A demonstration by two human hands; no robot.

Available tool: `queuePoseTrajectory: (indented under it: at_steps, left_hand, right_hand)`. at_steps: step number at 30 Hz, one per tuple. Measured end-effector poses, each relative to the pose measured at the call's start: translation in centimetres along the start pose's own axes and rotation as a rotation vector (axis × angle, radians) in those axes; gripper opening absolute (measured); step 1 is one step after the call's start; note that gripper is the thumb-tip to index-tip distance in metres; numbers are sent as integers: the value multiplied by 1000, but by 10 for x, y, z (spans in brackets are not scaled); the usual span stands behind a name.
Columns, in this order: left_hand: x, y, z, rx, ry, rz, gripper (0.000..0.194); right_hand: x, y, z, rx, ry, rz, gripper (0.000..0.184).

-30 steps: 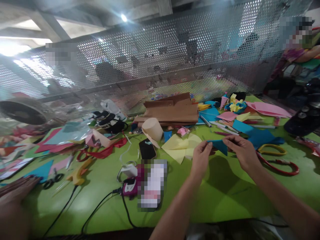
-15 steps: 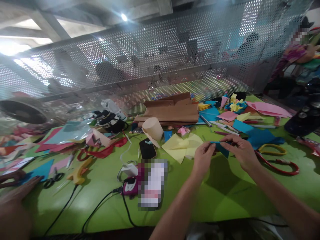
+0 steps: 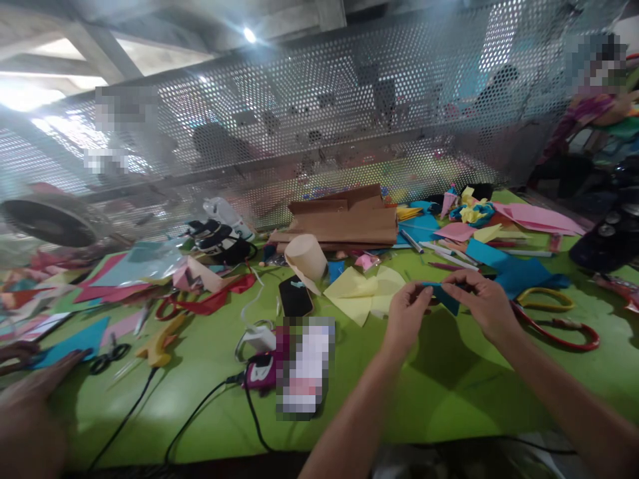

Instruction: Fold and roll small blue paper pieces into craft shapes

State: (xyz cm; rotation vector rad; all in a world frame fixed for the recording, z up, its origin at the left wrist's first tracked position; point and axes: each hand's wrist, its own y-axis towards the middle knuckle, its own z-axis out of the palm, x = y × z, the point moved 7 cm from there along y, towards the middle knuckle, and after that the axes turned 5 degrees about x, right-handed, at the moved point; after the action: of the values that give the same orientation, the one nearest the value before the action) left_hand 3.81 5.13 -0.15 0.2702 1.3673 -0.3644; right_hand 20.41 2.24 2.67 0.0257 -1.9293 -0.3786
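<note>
Both my hands hold a small folded piece of blue paper point(image 3: 446, 297) above the green table point(image 3: 449, 399). My left hand point(image 3: 405, 318) pinches its left end with thumb and fingers. My right hand point(image 3: 483, 305) pinches its top right edge. The paper hangs just over the table, tilted, and my fingers partly hide it. A yellow paper sheet point(image 3: 363, 291) lies just left of my left hand. Blue paper sheets point(image 3: 514, 271) lie behind my right hand.
Red-handled scissors point(image 3: 554, 330) and a yellow loop point(image 3: 544, 299) lie right of my hands. A phone point(image 3: 294, 297), a paper roll point(image 3: 305, 258), brown cardboard point(image 3: 349, 219), cables point(image 3: 210, 406) and coloured scraps cover the table. Another person's hand point(image 3: 30, 399) rests at bottom left. A perforated metal screen point(image 3: 319, 126) stands behind.
My hands have drawn a little closer together and the blue paper has been folded narrower. The other person's hand at bottom left has shifted slightly.
</note>
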Motion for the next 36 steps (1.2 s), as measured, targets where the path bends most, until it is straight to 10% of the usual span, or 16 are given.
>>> queuePoseTrajectory:
  at_steps: [36]
  left_hand:
    - [-13, 0, -10, -78, 169, 126, 14]
  right_hand:
    - [0, -2, 9, 50, 3, -26, 31]
